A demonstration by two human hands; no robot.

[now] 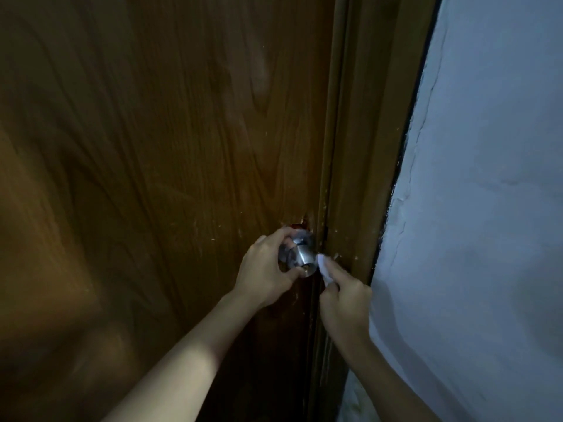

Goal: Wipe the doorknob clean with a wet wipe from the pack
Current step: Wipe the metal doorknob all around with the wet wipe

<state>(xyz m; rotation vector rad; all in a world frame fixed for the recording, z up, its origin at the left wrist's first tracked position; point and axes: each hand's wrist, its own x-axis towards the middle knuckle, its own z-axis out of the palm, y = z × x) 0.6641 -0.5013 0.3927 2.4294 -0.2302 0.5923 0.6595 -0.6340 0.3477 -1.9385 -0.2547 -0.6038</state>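
The left hand (264, 271) grips the doorknob (300, 254), while the right hand (345, 303) pinches the wet wipe (323, 268), touching the knob's 3 o'clock side.

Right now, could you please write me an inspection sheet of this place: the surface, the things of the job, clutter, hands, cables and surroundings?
Surface: brown wood-grain door, with pale scratches near the latch edge.
Job's things: round silver metal doorknob on the door; small white wet wipe at the knob's right side. The pack is not in view.
Clutter: nothing seen.
Hands: left hand grips the doorknob, fingers curled round it; right hand holds the wipe, its index finger pressing it toward the knob.
Cables: nothing seen.
Surroundings: brown wooden door frame right of the door; rough white painted wall beyond it, with cracks along its edge. Light is dim.
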